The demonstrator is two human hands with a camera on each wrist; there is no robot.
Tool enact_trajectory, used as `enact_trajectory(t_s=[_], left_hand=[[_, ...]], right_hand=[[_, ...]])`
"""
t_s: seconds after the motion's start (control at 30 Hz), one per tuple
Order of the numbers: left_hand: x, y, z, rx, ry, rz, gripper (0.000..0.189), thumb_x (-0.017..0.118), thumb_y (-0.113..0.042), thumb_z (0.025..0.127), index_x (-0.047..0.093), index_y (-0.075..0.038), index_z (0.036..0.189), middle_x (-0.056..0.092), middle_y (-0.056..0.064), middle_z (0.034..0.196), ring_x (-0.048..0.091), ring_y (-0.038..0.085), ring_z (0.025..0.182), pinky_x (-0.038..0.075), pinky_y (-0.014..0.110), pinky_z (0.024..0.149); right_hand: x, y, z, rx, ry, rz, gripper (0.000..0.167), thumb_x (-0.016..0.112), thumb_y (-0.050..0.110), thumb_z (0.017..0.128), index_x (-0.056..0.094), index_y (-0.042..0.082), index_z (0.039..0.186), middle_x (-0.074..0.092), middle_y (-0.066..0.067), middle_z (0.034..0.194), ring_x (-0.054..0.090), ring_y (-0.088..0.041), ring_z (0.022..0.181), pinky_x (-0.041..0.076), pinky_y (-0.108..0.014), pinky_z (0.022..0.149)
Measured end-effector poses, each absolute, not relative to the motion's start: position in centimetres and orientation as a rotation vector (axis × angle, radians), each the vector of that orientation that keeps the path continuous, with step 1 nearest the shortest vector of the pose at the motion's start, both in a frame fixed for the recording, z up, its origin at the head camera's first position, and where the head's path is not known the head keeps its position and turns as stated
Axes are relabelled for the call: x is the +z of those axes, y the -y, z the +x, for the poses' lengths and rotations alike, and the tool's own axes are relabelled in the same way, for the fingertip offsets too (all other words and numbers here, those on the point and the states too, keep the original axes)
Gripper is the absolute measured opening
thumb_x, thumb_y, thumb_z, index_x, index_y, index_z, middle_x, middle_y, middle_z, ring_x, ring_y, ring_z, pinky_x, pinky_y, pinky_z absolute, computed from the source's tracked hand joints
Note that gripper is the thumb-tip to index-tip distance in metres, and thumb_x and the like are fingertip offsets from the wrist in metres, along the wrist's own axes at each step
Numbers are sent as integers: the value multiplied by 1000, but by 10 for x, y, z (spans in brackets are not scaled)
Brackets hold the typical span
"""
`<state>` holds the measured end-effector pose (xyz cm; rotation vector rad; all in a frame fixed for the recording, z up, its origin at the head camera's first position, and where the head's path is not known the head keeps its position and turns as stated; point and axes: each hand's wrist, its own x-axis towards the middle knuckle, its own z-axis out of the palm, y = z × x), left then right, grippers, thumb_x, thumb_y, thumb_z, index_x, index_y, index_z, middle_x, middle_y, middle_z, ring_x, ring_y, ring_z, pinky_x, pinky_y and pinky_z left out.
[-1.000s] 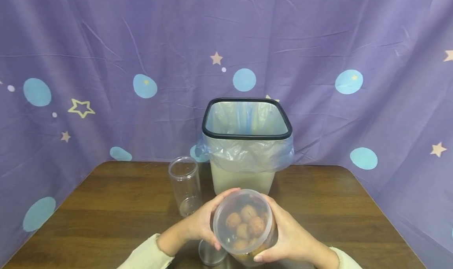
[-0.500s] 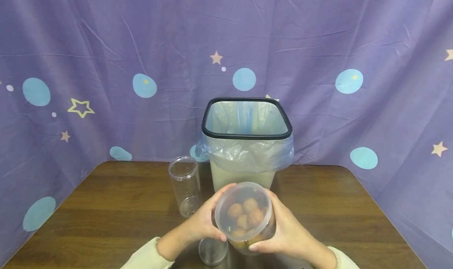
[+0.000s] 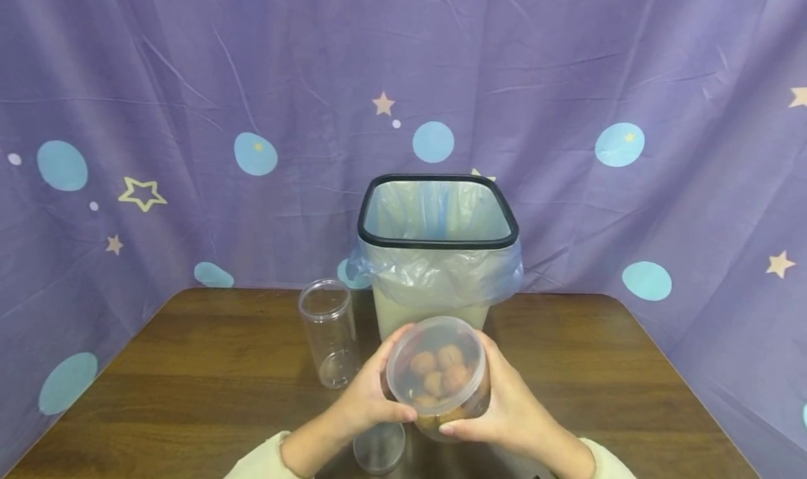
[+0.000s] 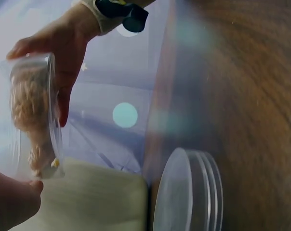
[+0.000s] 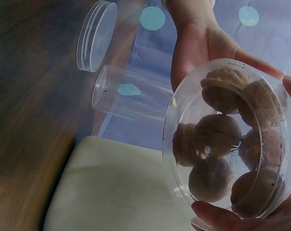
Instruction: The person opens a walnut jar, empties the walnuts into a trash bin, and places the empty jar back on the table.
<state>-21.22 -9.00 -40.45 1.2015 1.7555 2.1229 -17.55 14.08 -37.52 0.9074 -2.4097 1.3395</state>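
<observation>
Both hands hold a clear plastic jar (image 3: 463, 405) of walnuts (image 3: 441, 374) above the table, its frosted lid tipped toward the head camera. The left hand (image 3: 372, 391) grips the jar's left side, its thumb at the front. On the right side the right hand (image 3: 513, 398) does the same, thumb likewise in front. Through the jar's base (image 5: 227, 144) in the right wrist view several brown walnuts show, resting against each other. Below the left hand a clear round lid (image 3: 380, 449) lies on the table. An open clear jar (image 3: 330, 335) stands upright, beyond the left hand.
A cream bin (image 3: 403, 311) with a black rim (image 3: 441, 244) and a thin bluish-white liner (image 3: 441, 276) stands behind the held jar. The brown wooden table (image 3: 189, 381) ends at a purple patterned curtain (image 3: 302, 150).
Both hands have raised the walnut jar slightly and moved it a little toward the bin. The open jar, the lid on the table and the bin have stayed in place.
</observation>
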Motion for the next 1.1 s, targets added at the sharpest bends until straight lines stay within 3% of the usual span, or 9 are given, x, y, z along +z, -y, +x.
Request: enact_trajectory(t_s=[0.3, 0.6, 0.8, 0.93, 1.1], left_hand=[[-403, 83, -202, 2212, -1835, 1082, 107, 82, -31, 71, 15, -3, 149, 30, 19, 148, 40, 26, 129, 40, 30, 102], [-400, 79, -194, 2243, -1945, 980, 106, 82, -31, 71, 15, -4, 149, 33, 17, 147, 37, 31, 131, 34, 26, 105], [-398, 75, -190, 2261, -1972, 846, 106, 82, -21, 68, 16, -11, 150, 32, 9, 150, 33, 30, 134, 26, 43, 110], [-400, 71, -187, 2279, -1991, 789, 106, 82, -25, 70, 13, -12, 150, 31, 8, 150, 31, 30, 135, 21, 56, 110], [-401, 66, -183, 2331, -1996, 757, 104, 81, -22, 71, 14, -13, 150, 32, 8, 149, 31, 30, 134, 17, 59, 110]], right_hand=[[-375, -136, -174, 1293, 2354, 860, 109, 87, 42, 60, 25, 17, 146, 43, -2, 140, 49, -22, 119, 46, -42, 96], [-375, -131, -173, 1215, 2302, 803, 113, 89, 41, 56, 25, 17, 146, 45, 0, 137, 49, -20, 119, 45, -43, 96], [-377, -130, -174, 1180, 2321, 759, 112, 87, 45, 58, 25, 16, 146, 44, -2, 137, 47, -20, 122, 44, -50, 95], [-378, -129, -174, 1143, 2322, 732, 112, 87, 47, 57, 26, 13, 145, 44, -4, 136, 45, -21, 122, 43, -52, 95], [-379, -129, -175, 1107, 2311, 734, 111, 86, 49, 58, 26, 12, 144, 43, -5, 136, 44, -22, 123, 44, -52, 95]])
